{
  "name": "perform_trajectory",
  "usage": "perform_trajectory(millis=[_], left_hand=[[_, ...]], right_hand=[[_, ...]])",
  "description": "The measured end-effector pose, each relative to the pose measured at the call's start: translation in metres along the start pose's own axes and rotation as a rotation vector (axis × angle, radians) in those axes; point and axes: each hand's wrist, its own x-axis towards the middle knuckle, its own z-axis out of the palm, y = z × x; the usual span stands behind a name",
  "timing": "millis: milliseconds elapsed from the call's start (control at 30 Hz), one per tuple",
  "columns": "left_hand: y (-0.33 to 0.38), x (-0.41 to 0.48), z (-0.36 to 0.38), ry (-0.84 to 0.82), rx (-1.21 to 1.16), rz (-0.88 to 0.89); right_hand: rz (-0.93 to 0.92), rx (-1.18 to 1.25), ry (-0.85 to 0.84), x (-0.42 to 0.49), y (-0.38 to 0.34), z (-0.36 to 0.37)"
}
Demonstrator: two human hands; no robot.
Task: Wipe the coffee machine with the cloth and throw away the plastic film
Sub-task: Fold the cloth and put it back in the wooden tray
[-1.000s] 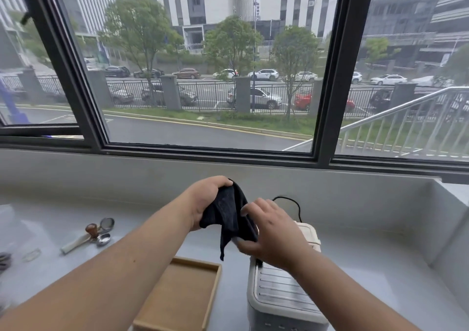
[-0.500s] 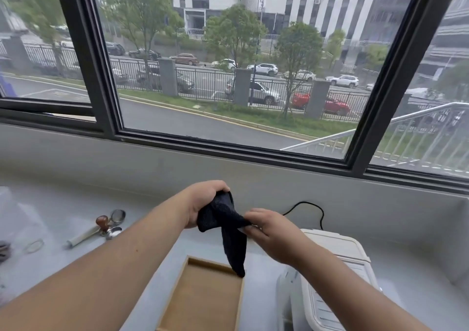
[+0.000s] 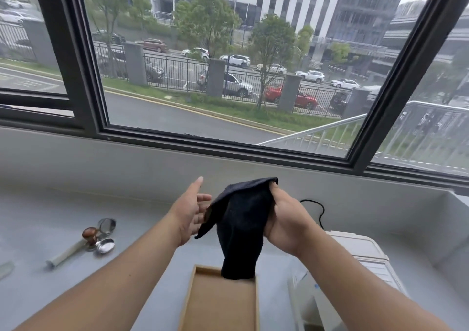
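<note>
Cloth (image 3: pixel 241 229) hangs above the wooden tray (image 3: pixel 218 305), pinched at its top by the right hand (image 3: pixel 286 221); left hand (image 3: pixel 190 211) open, holding nothing; coffee machine (image 3: pixel 360 267) lower right, untouched; risk: single-handed pinch slipping, cloth dropping into tray.

One cloth (image 3: pixel 242 226), one tray (image 3: pixel 218 305), two hands.

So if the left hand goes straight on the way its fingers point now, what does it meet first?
The open left hand points up and away, toward the grey wall under the window. Nothing appears to lie between, so probably the wall comes first, though depth is unclear. The dark cloth hangs to its right, apparently off that line.
</note>
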Motion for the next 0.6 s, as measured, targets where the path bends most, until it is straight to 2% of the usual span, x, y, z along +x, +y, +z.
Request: perform_trajectory(millis=[67,133,333,433,533,600], left_hand=[[-0.013,0.006,-0.01,0.029,0.014,0.027],[-0.027,0.008,-0.02,-0.009,0.041,0.018],[-0.057,0.011,-0.027,-0.427,0.016,-0.035],[-0.056,0.01,-0.018,-0.542,-0.015,-0.057],[-0.044,0.005,-0.009,-0.693,-0.147,-0.072],[-0.036,0.007,-0.004,-0.699,-0.251,-0.081]], right_hand=[[-0.016,0.053,0.025,0.004,-0.002,0.007],[-0.032,0.113,0.026,0.008,-0.006,0.013],[-0.087,0.277,-0.039,0.013,-0.018,0.026],[-0.099,0.322,-0.063,0.013,-0.023,0.029],[-0.09,0.319,-0.055,0.014,-0.026,0.026],[-0.074,0.304,-0.037,0.016,-0.028,0.017]])
